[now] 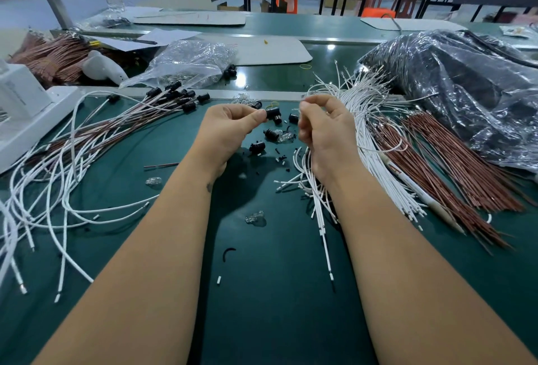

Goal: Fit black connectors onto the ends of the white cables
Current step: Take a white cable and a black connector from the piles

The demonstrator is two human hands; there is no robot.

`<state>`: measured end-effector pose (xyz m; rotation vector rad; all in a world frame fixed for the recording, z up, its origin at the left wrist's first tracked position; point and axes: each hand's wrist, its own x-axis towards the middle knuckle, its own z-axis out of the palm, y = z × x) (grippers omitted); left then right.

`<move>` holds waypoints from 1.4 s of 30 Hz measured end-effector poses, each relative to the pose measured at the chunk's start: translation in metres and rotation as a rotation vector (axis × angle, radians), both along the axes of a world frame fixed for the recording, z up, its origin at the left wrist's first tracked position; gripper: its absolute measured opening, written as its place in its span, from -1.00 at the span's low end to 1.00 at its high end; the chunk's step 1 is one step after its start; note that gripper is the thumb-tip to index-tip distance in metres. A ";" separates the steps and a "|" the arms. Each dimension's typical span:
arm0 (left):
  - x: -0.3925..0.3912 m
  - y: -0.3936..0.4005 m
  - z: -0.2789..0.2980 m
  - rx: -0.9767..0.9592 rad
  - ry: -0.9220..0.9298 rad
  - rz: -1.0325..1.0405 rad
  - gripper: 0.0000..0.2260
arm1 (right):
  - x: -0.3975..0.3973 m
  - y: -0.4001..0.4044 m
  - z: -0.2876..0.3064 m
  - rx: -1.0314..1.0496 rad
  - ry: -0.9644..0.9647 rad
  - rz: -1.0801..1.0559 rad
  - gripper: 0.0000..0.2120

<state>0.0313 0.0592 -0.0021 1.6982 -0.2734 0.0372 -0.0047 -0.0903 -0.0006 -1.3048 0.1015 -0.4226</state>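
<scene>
My left hand (230, 125) pinches a black connector (273, 114) between thumb and fingertips, above the green table. My right hand (323, 128) is just right of it, fingers curled and pinched; whether it holds a white cable end is hard to tell. Several loose black connectors (270, 134) lie on the mat under my hands. A fan of bare white cables (364, 120) spreads to the right. On the left lies a pile of white cables with black connectors fitted (174, 96).
Brown wires (454, 166) lie right of the white cables, beside a large dark plastic bag (465, 88). A clear bag of small parts (189, 64) sits at the back. A white device (23, 108) stands at the left edge. Small clear bulbs (254, 217) and black scraps dot the green mat (262, 292).
</scene>
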 end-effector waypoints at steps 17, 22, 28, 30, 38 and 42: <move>-0.001 -0.001 -0.002 0.049 -0.068 -0.029 -0.90 | 0.004 0.002 -0.004 -0.149 0.053 0.048 -0.87; -0.002 -0.002 -0.002 0.062 -0.106 -0.021 -0.88 | 0.006 0.001 -0.005 -0.137 0.091 0.025 -0.91; -0.004 -0.005 -0.003 0.077 -0.148 -0.032 -0.87 | 0.006 0.001 -0.005 -0.123 0.121 0.002 -0.79; -0.004 -0.005 -0.003 0.073 -0.144 -0.031 -0.87 | 0.006 0.001 -0.005 -0.133 0.114 0.032 -0.79; -0.005 -0.009 -0.002 0.022 -0.079 -0.067 -0.87 | 0.002 0.000 -0.005 -0.176 0.055 0.098 -0.76; -0.004 -0.008 -0.001 -0.013 -0.060 -0.089 -0.86 | 0.001 -0.001 -0.003 -0.157 0.034 0.165 -0.72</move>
